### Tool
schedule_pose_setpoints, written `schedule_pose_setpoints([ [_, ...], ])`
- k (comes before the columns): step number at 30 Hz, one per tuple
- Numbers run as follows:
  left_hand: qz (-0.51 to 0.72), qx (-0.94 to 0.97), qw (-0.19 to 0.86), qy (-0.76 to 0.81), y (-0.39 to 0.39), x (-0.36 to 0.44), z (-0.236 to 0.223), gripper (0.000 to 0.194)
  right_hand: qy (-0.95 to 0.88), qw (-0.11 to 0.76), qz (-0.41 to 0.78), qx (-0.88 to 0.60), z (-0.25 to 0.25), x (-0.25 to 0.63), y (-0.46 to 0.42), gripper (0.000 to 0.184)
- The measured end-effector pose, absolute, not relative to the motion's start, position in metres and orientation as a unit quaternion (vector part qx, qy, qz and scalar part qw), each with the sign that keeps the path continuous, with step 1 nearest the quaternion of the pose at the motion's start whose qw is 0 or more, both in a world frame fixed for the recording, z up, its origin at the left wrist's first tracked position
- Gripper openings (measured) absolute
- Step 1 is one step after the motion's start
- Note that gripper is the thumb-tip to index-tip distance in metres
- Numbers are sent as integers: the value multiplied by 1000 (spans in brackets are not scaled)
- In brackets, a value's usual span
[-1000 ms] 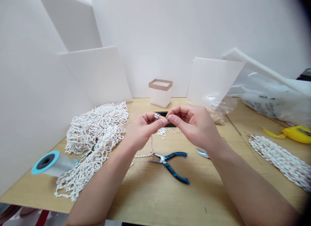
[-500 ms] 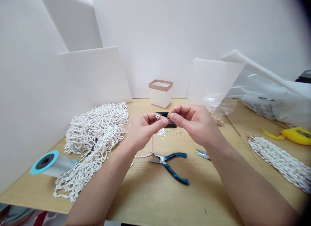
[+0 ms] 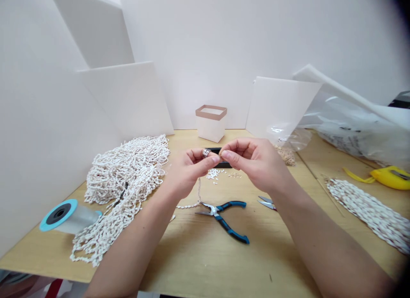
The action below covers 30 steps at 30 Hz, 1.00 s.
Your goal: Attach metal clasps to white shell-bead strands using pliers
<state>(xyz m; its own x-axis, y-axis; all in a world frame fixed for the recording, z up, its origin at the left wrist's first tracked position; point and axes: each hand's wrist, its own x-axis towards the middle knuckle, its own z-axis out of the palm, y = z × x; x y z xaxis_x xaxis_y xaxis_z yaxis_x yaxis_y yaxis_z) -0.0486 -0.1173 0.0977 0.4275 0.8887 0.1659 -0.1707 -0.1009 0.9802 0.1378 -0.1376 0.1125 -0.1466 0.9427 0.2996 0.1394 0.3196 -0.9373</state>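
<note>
Little has changed in the last half second: the meeting point of the fingertips has slid slightly to the left, and the tools below lie where they did. From here that looks like fine adjustment at one spot, not a fresh reach.

The left hand [image 3: 192, 169], with a silver ring [image 3: 206, 152] on one finger, is closed in a pinch and seems to grip the white beaded strand [image 3: 199, 189]. That strand hangs beneath it to the table [image 3: 192, 264] and trails leftward beside the tips of the blue-handled pliers [image 3: 214, 210]. The right hand [image 3: 256, 163] has thumb and forefinger pinched closed against the left fingertips; a tiny golden bit may sit between them, but it's too small for me to say what that grip holds.

Just behind the fingers is a black tray-like object [image 3: 226, 164], partly hidden, with loose white beads [image 3: 213, 174] and small gold beads [image 3: 235, 175] scattered in front of it. The pliers lie with their handles spread, untouched, and the scissors [image 3: 267, 203] poke out beside the right forearm. A thick heap of white beaded strands [image 3: 128, 165] lies off to the left, next to the blue-rimmed spool [image 3: 75, 219].
</note>
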Motion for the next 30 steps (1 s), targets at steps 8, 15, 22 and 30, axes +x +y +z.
schedule_pose_setpoints([
  [8, 437, 601, 589, 317, -117, -49, 97, 29, -639, 505, 405, -415, 109, 137, -139, 19],
  [15, 430, 597, 599, 316, -116, -49, 96, 29, -645, 506, 394, -416, 109, 135, -138, 18],
  [22, 424, 599, 599, 320, -117, -50, 98, 30, -644, 510, 394, -412, 106, 135, -139, 18],
  [30, 478, 587, 570, 320, -119, -45, 97, 29, -653, 534, 314, -435, 105, 131, -140, 18],
])
